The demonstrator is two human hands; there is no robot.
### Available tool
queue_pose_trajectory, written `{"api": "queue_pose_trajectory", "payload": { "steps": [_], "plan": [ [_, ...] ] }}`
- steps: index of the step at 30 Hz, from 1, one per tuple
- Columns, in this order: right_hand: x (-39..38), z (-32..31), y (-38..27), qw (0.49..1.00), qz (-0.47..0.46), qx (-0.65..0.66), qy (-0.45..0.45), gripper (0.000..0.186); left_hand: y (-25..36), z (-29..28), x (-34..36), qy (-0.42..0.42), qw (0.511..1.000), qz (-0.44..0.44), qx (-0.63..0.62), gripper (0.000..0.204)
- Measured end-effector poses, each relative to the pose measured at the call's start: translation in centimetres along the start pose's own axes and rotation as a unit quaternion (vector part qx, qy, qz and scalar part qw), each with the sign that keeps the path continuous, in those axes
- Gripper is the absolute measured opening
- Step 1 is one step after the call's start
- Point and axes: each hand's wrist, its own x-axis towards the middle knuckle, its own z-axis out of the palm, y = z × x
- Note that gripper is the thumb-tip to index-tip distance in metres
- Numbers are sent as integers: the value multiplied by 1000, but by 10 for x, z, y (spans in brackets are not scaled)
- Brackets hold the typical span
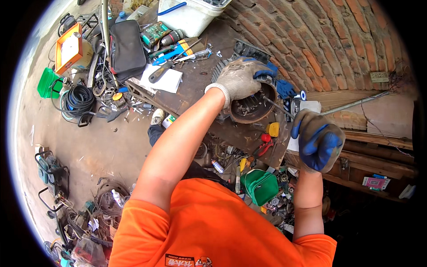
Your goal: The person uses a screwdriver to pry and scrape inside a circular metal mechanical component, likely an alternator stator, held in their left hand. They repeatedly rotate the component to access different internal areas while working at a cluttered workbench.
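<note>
A round, dark motor housing (249,116) with cooling ribs lies on its side on the workbench, its open end toward me. My left hand (242,78), in a grey glove with blue coating, is laid over the top of it, with the fingers bent over the rim. To the right, my right hand (318,141), gloved alike, is closed in a fist around a tool with a long thin metal shaft (279,107), like a screwdriver; the fist hides its handle. The shaft's far end reaches into the housing's opening, where dirt and loose bits show.
Red-handled pliers (265,148) and a yellow tape measure (273,129) lie near the bench's front edge. A green bucket (261,186) stands below among scattered parts. At left are a black case (127,51) and a coiled black hose (79,106). A brick wall (320,49) rises behind.
</note>
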Motion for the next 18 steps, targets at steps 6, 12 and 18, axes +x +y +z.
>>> {"api": "queue_pose_trajectory", "payload": {
  "steps": [6, 12, 18],
  "plan": [
    [10, 4, 5, 995, 60, -61, -45, 48, 7, -4, 1, -5, 999, -34, -9, 49],
    [9, 2, 16, 994, 75, -62, -41, 46, 1, -2, 4, -12, 999, -31, -6, 53],
    [11, 3, 15, 995, 91, -35, -35, 40, 1, -3, 2, -12, 1000, -24, -4, 54]
  ]
}}
